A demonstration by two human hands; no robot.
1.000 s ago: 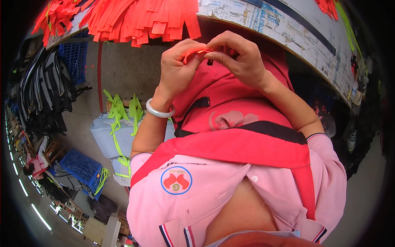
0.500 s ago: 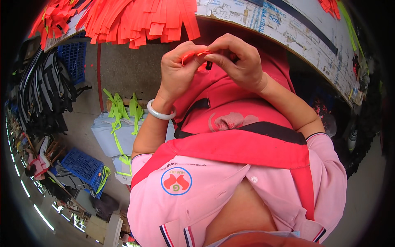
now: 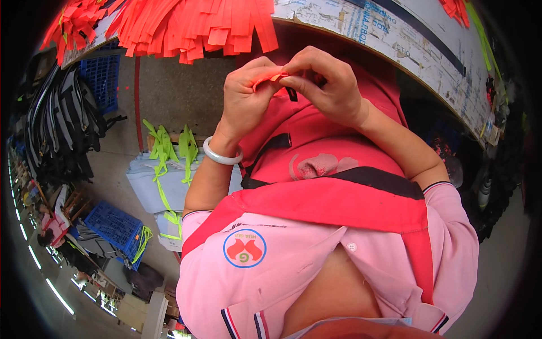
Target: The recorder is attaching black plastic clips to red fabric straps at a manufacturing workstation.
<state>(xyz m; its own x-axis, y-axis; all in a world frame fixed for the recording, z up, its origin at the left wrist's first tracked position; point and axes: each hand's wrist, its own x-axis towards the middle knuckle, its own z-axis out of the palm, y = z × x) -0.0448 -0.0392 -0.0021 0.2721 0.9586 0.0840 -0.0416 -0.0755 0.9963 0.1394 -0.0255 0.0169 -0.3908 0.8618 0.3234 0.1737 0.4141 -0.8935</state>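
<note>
A short strip of orange-red ribbon (image 3: 270, 81) is bent between my two hands, in front of the red apron (image 3: 339, 133). My left hand (image 3: 248, 93), with a pale bangle (image 3: 222, 153) at its wrist, is closed on the strip's left part. Thumb and forefinger of my right hand (image 3: 328, 85) pinch the strip's other end. Just below that pinch shows a small dark piece (image 3: 292, 94); its kind is too small to make out. The fingers hide much of the ribbon.
A thick heap of orange-red strips (image 3: 186, 25) hangs over the worn table's (image 3: 389, 48) edge. At left are black-and-grey straps (image 3: 62, 124), a blue crate (image 3: 116, 226) and pale blue sheets (image 3: 161, 192) with lime-green bands (image 3: 162, 148). Another person (image 3: 53, 226) is at far left.
My left fingers have drawn in, and the ribbon loop between the hands looks flatter and smaller. The right hand keeps its pinch. The whole view has shifted slightly.
</note>
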